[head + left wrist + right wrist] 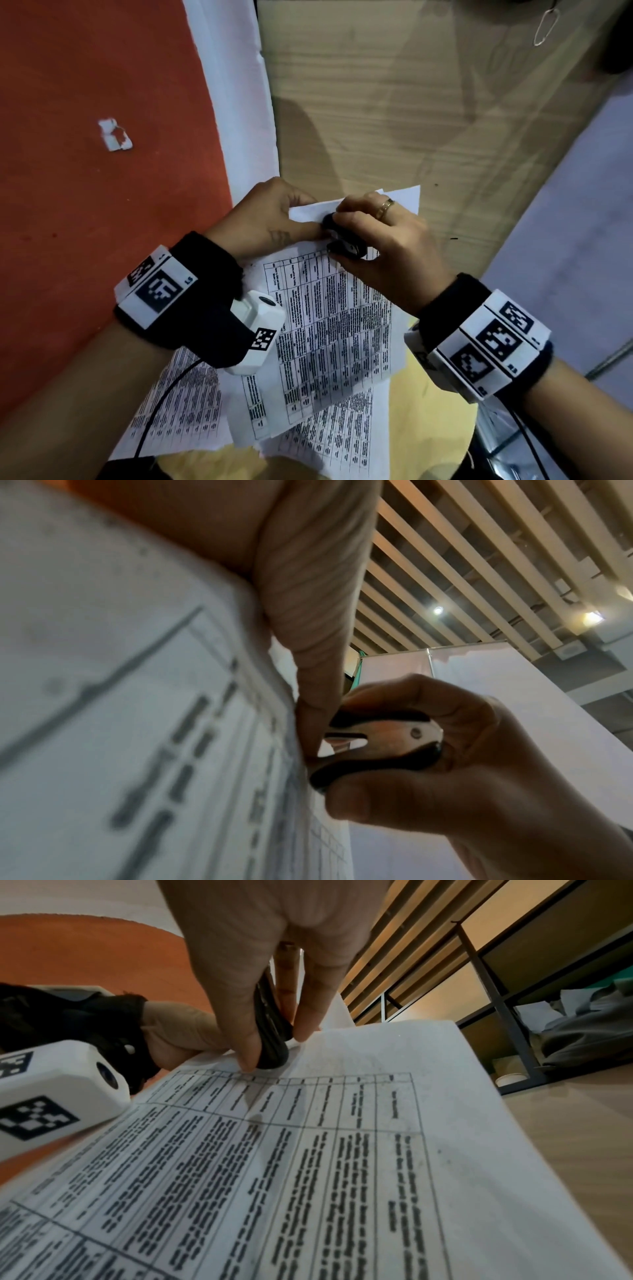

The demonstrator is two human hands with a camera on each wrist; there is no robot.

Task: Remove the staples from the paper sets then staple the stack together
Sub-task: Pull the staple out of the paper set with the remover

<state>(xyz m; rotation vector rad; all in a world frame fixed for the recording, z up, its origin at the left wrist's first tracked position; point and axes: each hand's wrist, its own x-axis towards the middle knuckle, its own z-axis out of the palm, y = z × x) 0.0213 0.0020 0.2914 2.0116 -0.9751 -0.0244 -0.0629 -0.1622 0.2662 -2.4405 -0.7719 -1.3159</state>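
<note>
At centre frame, a stapled paper set [329,329] lies on the desk [376,102], its top corner bitten by a black staple remover [344,240]. The right hand [387,246] squeezes the remover between its fingers [240,1031]; the left hand [270,219] pinches that corner. Other printed sheets [178,411] lie beneath, lower left.

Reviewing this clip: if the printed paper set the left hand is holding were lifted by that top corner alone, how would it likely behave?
The paper set would probably droop: it is thin sheets, and one already curls up beside the staple remover. It looks light, so the left hand should lift it easily. With the right hand pulling a staple there, the corner may tear.
</note>
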